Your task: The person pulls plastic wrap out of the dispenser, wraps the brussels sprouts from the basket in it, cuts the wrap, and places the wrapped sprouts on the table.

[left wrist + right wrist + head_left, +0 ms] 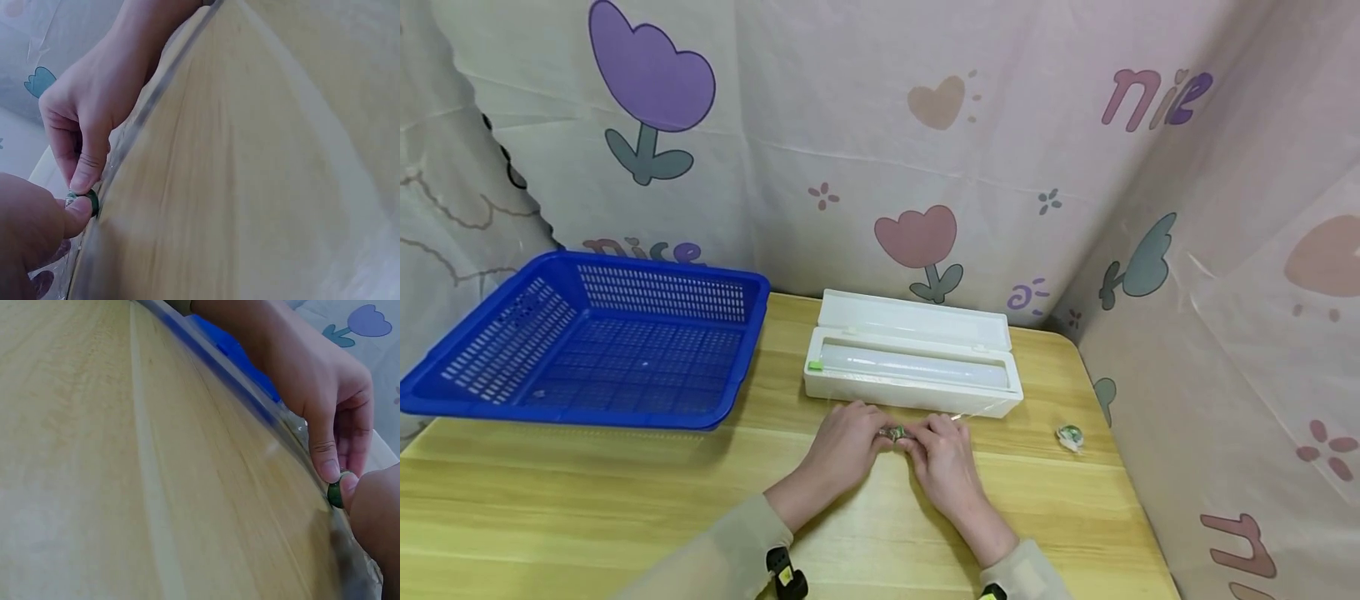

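While its ends are taken by the two hands, the green item (895, 433) is held just above or on the table (587, 517), on the near side of the box (910, 400); which of the two cannot be told. On a dial laid over the head view, centred on the item and with twelve at the far side, the left hand (846, 446) is placed toward nine and the right hand (946, 462) toward four. The item's long axis is set roughly along the nine-to-three line, from one set of fingertips to the other. Neither hand can be called nearer, since the item is touched by both. In each hand the thumb is pressed toward the fingers, with the gap between them narrowed to the item, which is pinched there. Clear film (66, 267) is seen beside the left hand in the left wrist view; whether it is joined to the item cannot be told.

At twelve the box is found with its lid (913, 318) raised; a roll (913, 367) is held inside, and a green tab (815, 365) is seen at its left end. At three, well apart, a bundle (1070, 437) is seen on the table. Between nine and ten a basket (741, 350) is placed.

Counted are two hands, one item, one box, one lid, one roll, one tab, one bundle and one basket.
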Tool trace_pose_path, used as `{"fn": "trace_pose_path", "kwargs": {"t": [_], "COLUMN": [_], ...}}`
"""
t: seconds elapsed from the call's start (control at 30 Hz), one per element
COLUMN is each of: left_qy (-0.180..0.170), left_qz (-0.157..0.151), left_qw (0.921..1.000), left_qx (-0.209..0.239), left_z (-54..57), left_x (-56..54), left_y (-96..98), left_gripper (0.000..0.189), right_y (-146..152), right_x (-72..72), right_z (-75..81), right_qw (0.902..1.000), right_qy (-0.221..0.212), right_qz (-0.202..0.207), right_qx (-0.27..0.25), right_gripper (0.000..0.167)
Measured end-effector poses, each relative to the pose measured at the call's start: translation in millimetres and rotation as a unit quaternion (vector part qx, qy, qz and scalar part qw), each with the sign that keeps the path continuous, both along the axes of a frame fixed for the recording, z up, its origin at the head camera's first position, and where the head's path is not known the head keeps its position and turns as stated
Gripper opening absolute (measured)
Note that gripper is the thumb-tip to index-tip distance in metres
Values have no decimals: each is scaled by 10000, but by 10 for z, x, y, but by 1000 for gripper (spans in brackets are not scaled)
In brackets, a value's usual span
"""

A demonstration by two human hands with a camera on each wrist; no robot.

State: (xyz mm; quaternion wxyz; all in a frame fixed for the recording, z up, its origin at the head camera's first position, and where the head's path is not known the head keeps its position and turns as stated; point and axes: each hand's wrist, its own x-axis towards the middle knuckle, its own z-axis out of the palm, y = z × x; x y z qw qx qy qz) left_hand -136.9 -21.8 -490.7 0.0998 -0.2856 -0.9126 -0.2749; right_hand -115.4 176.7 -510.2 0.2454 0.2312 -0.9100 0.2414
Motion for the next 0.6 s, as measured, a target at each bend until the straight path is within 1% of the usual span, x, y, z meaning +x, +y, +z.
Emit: {"fn": "trace_pose_path", "kwargs": {"t": [0.1, 0.17, 0.23, 0.37, 0.47, 0.6], "left_qy": [-72, -78, -72, -41, -16, 108], "left_qz": [51, 91, 118, 105, 89, 42], "left_qw": [10000, 9999, 9999, 9999, 9999, 9998], "left_qx": [-33, -29, -21, -46, -112, -187], "left_z": [-6, -8, -9, -20, -25, -21], "left_x": [-12, -16, -21, -26, -24, -11], "left_y": [6, 3, 0, -9, -17, -49], "left_gripper": [22, 21, 19, 16, 14, 15], "right_y": [3, 4, 4, -3, -11, -18], "right_x": [-8, -17, -26, -39, -40, -40], "right_z": [-2, -5, -1, 9, 24, 38], "right_qw": [9999, 9998, 9996, 9996, 9998, 9999], "right_qy": [35, 85, 140, 191, 112, 6], "right_qz": [36, 87, 136, 175, 139, 116], "right_qx": [-115, -177, -189, -73, -2, -24], "right_gripper": [21, 28, 31, 26, 22, 21]}}
